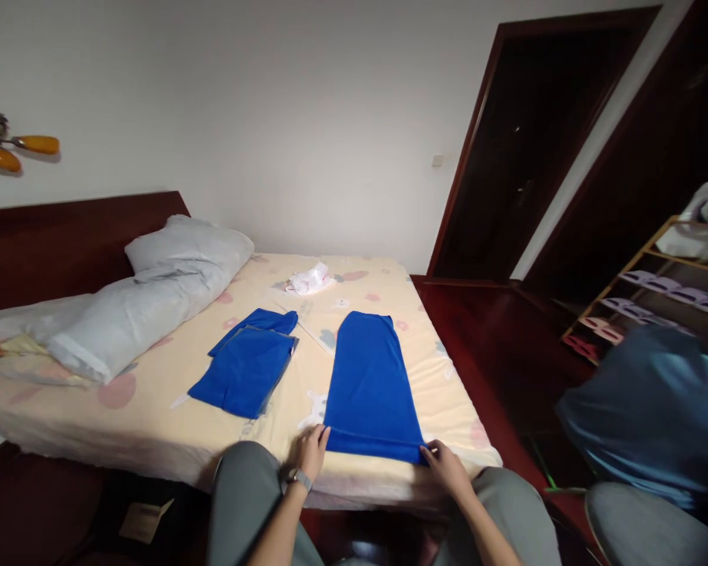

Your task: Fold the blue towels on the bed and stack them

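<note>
1. Head view looks down over the person's knees onto a bed (153, 440) with a pale yellow patterned sheet.
2. A long blue cloth (370, 385) lies flat on the bed's near right part, its near edge close to the mattress edge.
3. The left hand (311, 450) rests at the near left corner of that cloth, a watch on its wrist; its fingers lie on the corner, and it cannot be told whether they pinch the fabric or only press on it.
4. The right hand (444, 464) is at the near right corner, its fingers closed on the edge of the blue cloth.
5. A second, folded blue cloth (245, 365) lies to the left, apart from the long one.
6. A grey pillow and rumpled bedding (147, 291) sit along the bed's left side by the dark headboard.
7. A small white bundle (310, 279) lies near the far edge of the bed.
8. At right, a wooden shoe rack (654, 303) holds slippers beside a dark doorway (525, 149).
</note>
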Action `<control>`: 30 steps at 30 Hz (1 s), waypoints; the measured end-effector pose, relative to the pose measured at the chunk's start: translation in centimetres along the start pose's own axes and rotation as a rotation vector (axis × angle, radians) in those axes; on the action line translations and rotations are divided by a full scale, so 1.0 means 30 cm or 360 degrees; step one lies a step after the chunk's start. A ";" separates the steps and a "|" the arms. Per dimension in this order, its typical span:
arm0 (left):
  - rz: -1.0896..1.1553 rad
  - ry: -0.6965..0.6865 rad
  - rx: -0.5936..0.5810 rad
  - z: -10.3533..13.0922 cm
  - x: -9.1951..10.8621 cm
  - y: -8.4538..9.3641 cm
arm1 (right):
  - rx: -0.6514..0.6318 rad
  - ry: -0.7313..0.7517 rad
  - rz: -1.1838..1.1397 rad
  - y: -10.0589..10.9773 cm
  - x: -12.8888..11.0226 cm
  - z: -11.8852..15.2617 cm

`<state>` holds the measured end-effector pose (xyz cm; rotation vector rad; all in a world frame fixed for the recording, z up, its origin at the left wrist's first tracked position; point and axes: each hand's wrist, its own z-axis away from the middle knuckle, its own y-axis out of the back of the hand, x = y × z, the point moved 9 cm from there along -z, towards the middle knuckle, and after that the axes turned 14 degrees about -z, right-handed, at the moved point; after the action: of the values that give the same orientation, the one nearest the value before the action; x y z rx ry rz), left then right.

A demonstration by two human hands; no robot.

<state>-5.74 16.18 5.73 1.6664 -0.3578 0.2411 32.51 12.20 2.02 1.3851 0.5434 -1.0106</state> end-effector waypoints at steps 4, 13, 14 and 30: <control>-0.0100 -0.0219 0.0270 0.002 0.033 0.002 | -0.0019 0.0010 0.0068 -0.006 -0.002 0.001; -0.0209 -0.0163 0.0218 -0.010 0.019 -0.049 | -0.0092 -0.0085 0.0335 -0.019 0.007 0.014; -0.0249 -0.0157 0.0199 -0.006 0.022 -0.049 | -0.0099 -0.0085 0.0381 -0.021 0.003 0.019; -0.0620 -0.0225 0.0200 0.034 0.080 0.015 | -0.0002 -0.0039 0.0831 -0.013 -0.095 0.077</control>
<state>-3.73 14.90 6.87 1.8438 -0.1188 -0.1479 30.21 10.79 4.51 1.4108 0.1450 -0.6005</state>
